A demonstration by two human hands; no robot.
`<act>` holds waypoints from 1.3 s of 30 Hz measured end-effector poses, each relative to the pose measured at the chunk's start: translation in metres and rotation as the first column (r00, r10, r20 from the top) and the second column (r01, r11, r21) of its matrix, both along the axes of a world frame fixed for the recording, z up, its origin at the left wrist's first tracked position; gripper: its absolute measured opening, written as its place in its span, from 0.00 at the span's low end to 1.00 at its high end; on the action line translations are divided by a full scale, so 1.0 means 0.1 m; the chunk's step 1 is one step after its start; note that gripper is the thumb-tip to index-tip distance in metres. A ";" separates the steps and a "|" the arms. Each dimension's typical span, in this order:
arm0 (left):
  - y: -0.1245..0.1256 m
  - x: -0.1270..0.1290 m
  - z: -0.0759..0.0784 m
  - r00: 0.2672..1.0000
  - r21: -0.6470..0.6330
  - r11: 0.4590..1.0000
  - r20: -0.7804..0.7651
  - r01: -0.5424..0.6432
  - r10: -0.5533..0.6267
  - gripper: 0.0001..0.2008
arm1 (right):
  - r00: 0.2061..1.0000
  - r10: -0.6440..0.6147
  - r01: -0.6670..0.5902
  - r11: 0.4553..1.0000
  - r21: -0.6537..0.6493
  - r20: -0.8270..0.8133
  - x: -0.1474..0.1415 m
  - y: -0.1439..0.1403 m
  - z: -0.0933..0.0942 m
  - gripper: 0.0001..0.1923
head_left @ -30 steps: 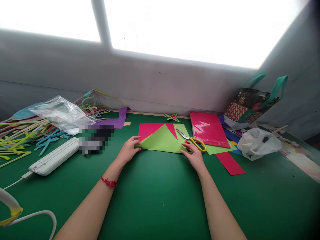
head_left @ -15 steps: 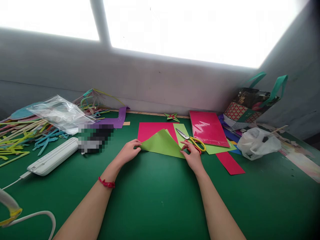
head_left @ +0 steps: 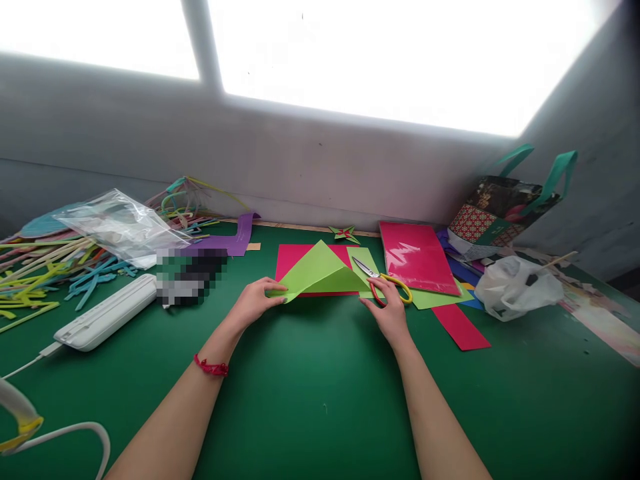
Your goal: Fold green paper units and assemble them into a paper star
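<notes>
Green table [head_left: 310, 393] bare at 6 o'clock, both forearms reaching in. Left hand [head_left: 253, 303], red string bracelet [head_left: 211, 366] at the wrist, pinches the left corner of a folded lime-green paper sheet [head_left: 320, 272]. Right hand [head_left: 389, 312] pinches its right corner, fingers closed on the edge. Sheet tented up off the table, peak toward 12 o'clock, over a pink sheet [head_left: 293, 260]. Yellow-handled scissors [head_left: 387, 281] just beside the right hand at 1 o'clock. White device [head_left: 105, 320] at 9 o'clock. Small paper star [head_left: 344, 233] by the far wall.
</notes>
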State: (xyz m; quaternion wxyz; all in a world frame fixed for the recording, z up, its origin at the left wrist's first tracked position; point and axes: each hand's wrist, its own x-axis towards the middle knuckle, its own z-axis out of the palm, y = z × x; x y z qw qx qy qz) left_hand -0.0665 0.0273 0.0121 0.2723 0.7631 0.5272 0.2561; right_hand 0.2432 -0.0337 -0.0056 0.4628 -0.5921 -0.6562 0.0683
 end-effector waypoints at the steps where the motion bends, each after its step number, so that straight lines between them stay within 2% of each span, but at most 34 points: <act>1: 0.00 0.00 0.00 1.000 0.009 1.000 -0.017 0.010 -0.009 0.15 | 1.000 -0.004 0.004 1.000 0.001 0.020 0.00 -0.01 0.01 0.23; 6: 0.00 0.00 -0.04 0.997 0.031 0.999 -0.060 0.044 -0.042 0.16 | 0.991 0.053 -0.045 0.997 -0.063 0.126 -0.04 -0.05 0.03 0.33; 8: 0.01 0.00 -0.05 0.997 0.033 0.998 -0.067 0.044 -0.041 0.17 | 0.979 0.100 -0.083 0.992 -0.099 0.176 -0.07 -0.06 0.03 0.31; 10: 0.02 -0.01 -0.06 0.997 0.040 0.999 -0.075 0.035 -0.032 0.16 | 0.961 0.166 -0.138 0.981 -0.137 0.222 -0.10 -0.06 0.02 0.25; 13: 0.03 -0.04 -0.09 0.994 0.074 0.996 -0.102 -0.042 0.049 0.13 | 0.919 0.311 -0.265 0.942 -0.205 0.242 -0.15 -0.06 0.00 0.14; 16: 0.01 -0.03 -0.09 0.973 0.136 0.975 -0.129 -0.175 0.192 0.12 | 0.878 0.446 -0.386 0.875 -0.292 0.176 -0.20 -0.08 -0.02 0.11; 19: -0.08 0.11 -0.06 0.946 0.297 0.925 -0.143 -0.238 0.290 0.12 | 0.865 0.495 -0.433 0.822 -0.370 0.088 -0.23 -0.13 -0.01 0.10; 21: -0.17 0.26 -0.05 0.944 0.498 0.859 -0.209 -0.122 0.255 0.13 | 0.870 0.489 -0.427 0.809 -0.403 0.059 -0.24 -0.15 0.00 0.11; 23: -0.24 0.43 -0.06 0.940 0.537 0.842 -0.312 0.051 0.142 0.13 | 0.874 0.483 -0.422 0.804 -0.418 0.047 -0.24 -0.16 0.00 0.11; 25: -0.27 0.55 -0.10 0.921 0.523 0.839 -0.384 0.153 0.071 0.16 | 0.868 0.495 -0.434 0.791 -0.431 0.035 -0.23 -0.15 0.00 0.11; 27: -0.27 0.61 -0.17 0.905 0.509 0.847 -0.416 0.154 0.085 0.19 | 0.862 0.506 -0.446 0.778 -0.443 0.021 -0.23 -0.15 -0.01 0.10; 30: -0.23 0.59 -0.27 0.889 0.423 0.895 -0.451 0.137 0.077 0.20 | 0.855 0.518 -0.453 0.758 -0.469 0.012 -0.22 -0.19 0.03 0.11; 33: -0.21 0.56 -0.34 0.881 0.260 0.941 -0.467 0.216 -0.074 0.22 | 0.847 0.531 -0.446 0.729 -0.519 0.018 -0.21 -0.26 0.13 0.14; 36: -0.22 0.56 -0.38 0.877 0.163 0.952 -0.452 0.259 -0.161 0.26 | 0.851 0.524 -0.455 0.700 -0.551 -0.038 -0.20 -0.31 0.24 0.18; 37: -0.23 0.56 -0.39 0.879 0.151 0.955 -0.448 0.254 -0.163 0.28 | 0.870 0.489 -0.446 0.721 -0.530 -0.067 -0.22 -0.30 0.26 0.18; 39: -0.23 0.58 -0.40 0.880 0.141 0.958 -0.446 0.248 -0.162 0.29 | 0.926 0.366 -0.365 0.815 -0.450 -0.087 -0.32 -0.26 0.29 0.19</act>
